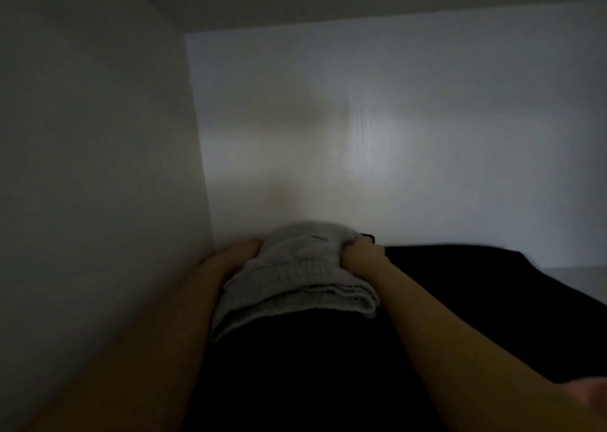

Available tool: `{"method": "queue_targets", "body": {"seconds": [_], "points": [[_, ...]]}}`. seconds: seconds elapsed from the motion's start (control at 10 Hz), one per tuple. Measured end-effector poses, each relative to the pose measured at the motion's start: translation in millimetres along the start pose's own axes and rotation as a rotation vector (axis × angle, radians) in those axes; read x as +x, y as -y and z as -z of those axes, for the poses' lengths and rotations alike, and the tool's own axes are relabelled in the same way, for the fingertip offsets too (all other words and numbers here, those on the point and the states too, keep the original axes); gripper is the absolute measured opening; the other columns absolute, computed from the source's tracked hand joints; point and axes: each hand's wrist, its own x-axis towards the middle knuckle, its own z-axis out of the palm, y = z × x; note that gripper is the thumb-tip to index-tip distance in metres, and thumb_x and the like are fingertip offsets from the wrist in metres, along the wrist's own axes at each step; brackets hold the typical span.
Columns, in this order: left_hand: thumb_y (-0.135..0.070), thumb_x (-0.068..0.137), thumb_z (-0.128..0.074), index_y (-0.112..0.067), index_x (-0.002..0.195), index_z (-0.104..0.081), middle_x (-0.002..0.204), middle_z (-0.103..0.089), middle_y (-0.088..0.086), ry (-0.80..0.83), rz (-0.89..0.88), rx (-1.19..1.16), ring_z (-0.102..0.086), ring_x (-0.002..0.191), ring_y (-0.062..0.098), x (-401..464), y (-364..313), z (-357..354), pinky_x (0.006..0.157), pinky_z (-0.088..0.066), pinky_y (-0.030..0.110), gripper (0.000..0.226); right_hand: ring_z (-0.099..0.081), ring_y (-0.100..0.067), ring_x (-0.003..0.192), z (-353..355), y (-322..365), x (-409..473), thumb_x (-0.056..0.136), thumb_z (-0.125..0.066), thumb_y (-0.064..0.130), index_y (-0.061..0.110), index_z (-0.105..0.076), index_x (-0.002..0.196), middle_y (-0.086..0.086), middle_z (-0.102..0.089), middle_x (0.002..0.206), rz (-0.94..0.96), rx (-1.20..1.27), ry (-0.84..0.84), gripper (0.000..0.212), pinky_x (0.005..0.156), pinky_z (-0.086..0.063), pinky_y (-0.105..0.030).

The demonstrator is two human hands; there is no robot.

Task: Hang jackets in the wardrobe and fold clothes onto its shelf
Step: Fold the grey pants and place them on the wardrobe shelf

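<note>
A folded grey garment (pixel 295 274) lies on top of dark folded clothes (pixel 460 300) inside the dim wardrobe compartment. My left hand (pixel 236 251) is curled round the garment's left side, close to the left wall. On the other side, my right hand (pixel 361 251) grips its right edge with bent fingers. Both forearms reach in from the bottom of the view. The underside of the garment and the fingertips are hidden.
The wardrobe's white left side wall (pixel 98 168) stands right beside my left hand. The back panel (pixel 394 136) is just behind the garment. A strip of the pale shelf (pixel 578 283) shows at the far right, past the dark clothes.
</note>
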Motion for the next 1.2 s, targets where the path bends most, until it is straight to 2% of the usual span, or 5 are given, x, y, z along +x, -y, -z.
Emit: {"method": "queue_targets", "body": {"seconds": [0.3, 0.5, 0.7, 0.9, 1.2], "points": [[-0.029, 0.105, -0.030, -0.014, 0.144, -0.035, 0.155, -0.031, 0.013, 0.081, 0.054, -0.137, -0.035, 0.138, 0.028, -46.8, -32.0, 26.1, 0.111, -0.028, 0.036, 0.042, -0.033, -0.036, 0.134, 1.9, -0.3, 3.8, 0.100, -0.041, 0.030, 0.007, -0.034, 0.145, -0.016, -0.032, 0.149, 0.032, -0.080, 0.070, 0.051, 0.106, -0.032, -0.047], [-0.025, 0.105, -0.038, -0.008, 0.146, -0.037, 0.155, -0.032, 0.012, 0.079, 0.044, 0.008, -0.035, 0.139, 0.026, -64.1, -47.0, 36.3, 0.107, -0.030, 0.031, 0.045, -0.037, -0.035, 0.134, 14.4, 4.0, -20.6, 0.100, -0.041, 0.019, -0.001, -0.038, 0.142, -0.019, -0.039, 0.147, 0.017, 0.158, 0.017, 0.046, 0.112, -0.032, -0.040], [-0.036, 0.099, -0.033, -0.005, 0.136, -0.044, 0.140, -0.044, 0.020, -0.248, 0.075, -0.099, -0.046, 0.123, 0.036, -87.9, -100.8, 90.3, 0.105, -0.038, 0.044, 0.049, -0.048, -0.032, 0.124, 91.3, -16.3, -94.1, 0.094, -0.057, 0.032, 0.001, -0.025, 0.146, -0.019, -0.041, 0.144, 0.109, 0.229, -0.206, 0.069, 0.086, -0.039, -0.026], [-0.035, 0.102, -0.035, -0.006, 0.139, -0.043, 0.140, -0.046, 0.016, -0.552, -0.381, 0.115, -0.045, 0.124, 0.031, -173.0, -223.1, 88.4, 0.109, -0.029, 0.041, 0.048, -0.036, -0.031, 0.136, 166.5, -91.1, -215.1, 0.096, -0.054, 0.032, 0.013, -0.024, 0.150, -0.011, -0.031, 0.153, 0.184, -0.001, -0.442, 0.065, 0.108, -0.033, -0.040], [-0.039, 0.100, -0.035, -0.013, 0.146, -0.031, 0.149, -0.036, 0.005, -0.519, -0.743, 0.061, -0.031, 0.136, 0.024, -355.5, -392.7, 39.0, 0.120, -0.011, 0.044, 0.053, -0.035, -0.031, 0.137, 222.2, -245.4, -443.3, 0.093, -0.056, 0.025, 0.008, -0.028, 0.148, -0.014, -0.034, 0.152, -0.043, -0.137, -0.628, 0.065, 0.110, -0.031, -0.035]]}}
